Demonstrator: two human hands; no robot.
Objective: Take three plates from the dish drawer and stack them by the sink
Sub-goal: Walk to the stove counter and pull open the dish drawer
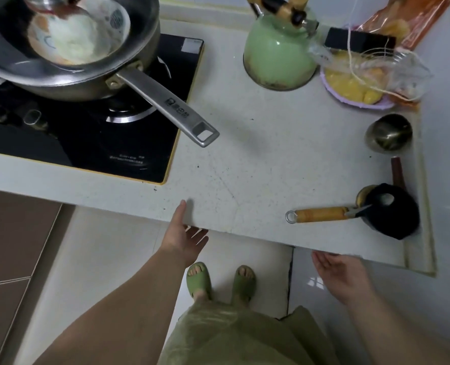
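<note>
Presently on view, itemised by place in the frame.

Counter (245,159): pale speckled surface filling the middle of the frame, its front edge running from left down to lower right.

Left hand (184,238): lower centre, fingers spread and empty, thumb lying up over the counter edge, the fingers below the edge.

Right hand (339,275): lower right, palm up, fingers loosely spread, holding nothing, just under the counter's front edge.

Hob (92,133): black glass, upper left, set into the counter.

Pan (68,48): steel, long handle pointing toward frame centre, standing on the hob; a patterned bowl (79,32) with white contents sits inside it.

Kettle (279,54): pale green, wooden handle, upper centre-right on the counter.

Plastic bag (376,72): clear, with yellow food beneath it on a lilac dish (355,101), just right of the kettle.

Metal cup (388,131): round, dark-brass toned, right edge of the counter.

Wooden-handled utensil (321,214): lower right, lying flat, its head against a black object (392,212).

Floor (258,259): white tiles, two feet in green slippers (200,280) at lower centre.

Plates, dish drawer, sink: none visible in this view; their position cannot be told.
</note>
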